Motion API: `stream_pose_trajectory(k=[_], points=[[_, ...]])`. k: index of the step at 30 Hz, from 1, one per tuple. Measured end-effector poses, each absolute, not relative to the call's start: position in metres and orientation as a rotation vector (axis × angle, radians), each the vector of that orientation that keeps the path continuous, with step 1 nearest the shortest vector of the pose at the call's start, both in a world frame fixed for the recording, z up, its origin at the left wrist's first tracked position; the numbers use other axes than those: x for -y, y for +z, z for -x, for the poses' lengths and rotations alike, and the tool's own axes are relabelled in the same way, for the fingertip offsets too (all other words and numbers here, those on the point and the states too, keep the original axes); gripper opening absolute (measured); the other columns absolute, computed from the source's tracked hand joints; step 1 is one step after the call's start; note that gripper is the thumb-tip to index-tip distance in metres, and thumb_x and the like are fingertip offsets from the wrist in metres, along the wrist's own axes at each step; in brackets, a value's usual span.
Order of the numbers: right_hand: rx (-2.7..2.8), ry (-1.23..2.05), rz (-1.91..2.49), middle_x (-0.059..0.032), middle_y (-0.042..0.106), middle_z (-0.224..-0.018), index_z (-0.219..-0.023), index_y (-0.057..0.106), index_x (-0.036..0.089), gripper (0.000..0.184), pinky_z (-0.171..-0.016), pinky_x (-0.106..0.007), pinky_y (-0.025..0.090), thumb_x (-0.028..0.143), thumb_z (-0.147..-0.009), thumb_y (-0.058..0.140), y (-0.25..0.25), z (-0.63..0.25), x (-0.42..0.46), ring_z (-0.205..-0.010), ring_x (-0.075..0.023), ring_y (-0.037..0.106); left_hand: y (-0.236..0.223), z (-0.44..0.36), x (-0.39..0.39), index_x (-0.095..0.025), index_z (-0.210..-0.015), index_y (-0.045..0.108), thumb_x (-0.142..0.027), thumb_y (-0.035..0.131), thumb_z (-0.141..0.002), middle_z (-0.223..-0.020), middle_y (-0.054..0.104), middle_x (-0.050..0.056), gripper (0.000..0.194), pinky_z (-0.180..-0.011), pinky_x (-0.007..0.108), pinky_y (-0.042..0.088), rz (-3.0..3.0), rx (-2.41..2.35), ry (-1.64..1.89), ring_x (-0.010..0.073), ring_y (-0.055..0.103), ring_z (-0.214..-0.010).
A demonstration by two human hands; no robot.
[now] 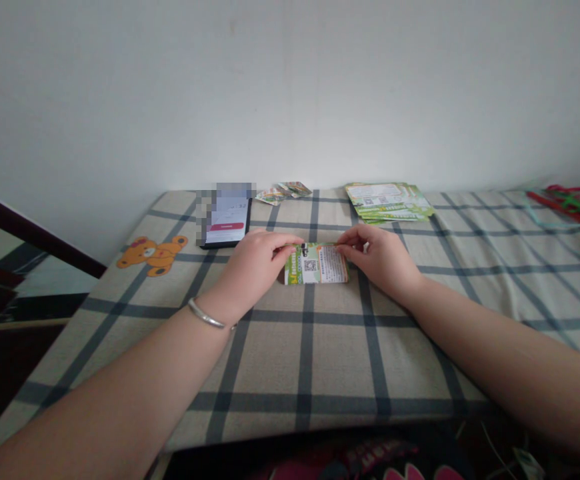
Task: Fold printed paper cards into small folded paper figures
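Note:
A green and white printed card (326, 267) with a QR code is held over the checked tablecloth, its near edge low at the cloth. My left hand (263, 257) pinches its upper left corner between thumb and fingers. At the upper right corner, my right hand (377, 257) pinches it in the same way. A silver bracelet (207, 315) circles my left wrist. Whether the card is folded or a single sheet, I cannot tell.
Behind the hands lie a phone (227, 217), some small printed pieces (284, 192) and a spread stack of green cards (387, 200) by the wall. An orange bear cutout (153, 255) is at left. Red and green items (573, 207) lie far right on the checked tablecloth (340, 360).

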State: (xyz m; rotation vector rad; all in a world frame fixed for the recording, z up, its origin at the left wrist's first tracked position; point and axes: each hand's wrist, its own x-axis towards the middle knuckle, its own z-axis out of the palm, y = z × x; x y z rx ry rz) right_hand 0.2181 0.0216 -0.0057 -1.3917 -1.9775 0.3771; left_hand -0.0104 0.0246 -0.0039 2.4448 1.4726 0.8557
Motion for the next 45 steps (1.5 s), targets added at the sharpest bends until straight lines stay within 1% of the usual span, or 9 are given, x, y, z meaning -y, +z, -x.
stream_pose_trajectory(k=[8, 14, 21, 25, 31, 35, 38, 40, 45], points=[[2.048, 0.343, 1.466, -0.001, 0.069, -0.075, -0.084, 0.069, 0.021, 0.006, -0.058, -0.028, 0.041, 0.025, -0.081, 0.065, -0.006, -0.221, -0.026, -0.065, -0.0153, 0.058, -0.01, 0.009, -0.029, -0.021, -0.098, 0.072, -0.018, 0.058, -0.088, -0.097, 0.074, 0.003, 0.018, -0.087, 0.039, 0.046, -2.571, -1.431, 0.831, 0.0223, 0.061, -0.092], [2.125, 0.248, 1.489, -0.0019, 0.069, -0.079, -0.083, 0.071, 0.022, 0.007, -0.059, -0.029, 0.039, 0.025, -0.081, 0.065, -0.007, -0.222, -0.029, -0.068, -0.0166, 0.057, -0.014, 0.008, -0.032, -0.019, -0.099, 0.07, -0.013, 0.052, -0.089, -0.101, 0.07, 0.005, 0.022, -0.09, 0.039, 0.044, -2.678, -1.389, 0.752, 0.0222, 0.058, -0.097], [2.196, 0.197, 1.429, -0.0051, 0.067, -0.085, -0.084, 0.07, 0.02, 0.011, -0.069, -0.031, 0.043, 0.023, -0.084, 0.06, -0.01, -0.22, -0.032, -0.08, -0.0189, 0.059, -0.018, 0.008, -0.034, -0.019, -0.101, 0.07, -0.01, 0.053, -0.087, -0.1, 0.065, 0.006, 0.024, -0.092, 0.039, 0.043, -2.676, -1.411, 0.731, 0.022, 0.055, -0.097], [2.203, 0.186, 1.43, -0.0054, 0.066, -0.086, -0.084, 0.071, 0.02, 0.011, -0.07, -0.032, 0.043, 0.023, -0.084, 0.06, -0.01, -0.22, -0.032, -0.081, -0.0193, 0.059, -0.018, 0.008, -0.035, -0.019, -0.102, 0.07, -0.008, 0.056, -0.084, -0.101, 0.063, 0.007, 0.025, -0.094, 0.039, 0.044, -2.641, -1.396, 0.791, 0.0217, 0.054, -0.099], [2.196, 0.197, 1.402, -0.0054, 0.066, -0.086, -0.086, 0.071, 0.02, 0.011, -0.071, -0.032, 0.044, 0.023, -0.084, 0.061, -0.012, -0.222, -0.034, -0.081, -0.0193, 0.059, -0.015, 0.007, -0.037, -0.02, -0.087, 0.072, -0.006, 0.053, -0.084, -0.093, 0.068, 0.004, 0.023, -0.09, 0.039, 0.046, -2.716, -1.257, 0.752, 0.0209, 0.057, -0.093], [2.145, 0.2, 1.394, -0.0048, 0.064, -0.084, -0.093, 0.069, 0.018, 0.015, -0.069, -0.031, 0.044, 0.023, -0.08, 0.065, -0.014, -0.222, -0.035, -0.077, -0.0183, 0.058, -0.01, 0.007, -0.033, -0.019, -0.09, 0.072, -0.001, 0.046, -0.081, -0.093, 0.069, 0.004, 0.033, -0.091, 0.039, 0.046, -2.747, -1.211, 0.704, 0.02, 0.059, -0.093], [2.13, 0.201, 1.323, -0.0046, 0.064, -0.083, -0.086, 0.07, 0.019, 0.008, -0.07, -0.031, 0.044, 0.022, -0.082, 0.063, -0.013, -0.222, -0.034, -0.077, -0.0177, 0.057, -0.007, 0.006, -0.027, -0.018, -0.091, 0.072, -0.004, 0.046, -0.08, -0.094, 0.067, 0.005, 0.032, -0.092, 0.039, 0.046, -2.749, -1.24, 0.681, 0.0201, 0.059, -0.093], [2.159, 0.198, 1.249, -0.0044, 0.064, -0.081, -0.083, 0.069, 0.02, 0.009, -0.072, -0.031, 0.044, 0.021, -0.084, 0.061, -0.011, -0.222, -0.032, -0.077, -0.0177, 0.057, -0.005, 0.005, -0.022, -0.018, -0.093, 0.072, -0.008, 0.048, -0.081, -0.095, 0.066, 0.006, 0.029, -0.092, 0.04, 0.047, -2.76, -1.259, 0.641, 0.021, 0.058, -0.094], [2.402, 0.203, 1.011, -0.0055, 0.069, -0.09, -0.09, 0.068, 0.019, 0.012, -0.082, -0.034, 0.046, 0.025, -0.088, 0.057, -0.006, -0.22, -0.023, -0.088, -0.0194, 0.06, -0.005, 0.005, -0.017, -0.016, -0.098, 0.071, -0.011, 0.046, -0.087, -0.096, 0.065, 0.007, 0.028, -0.092, 0.04, 0.046, -2.77, -1.287, 0.584, 0.0218, 0.058, -0.096]])
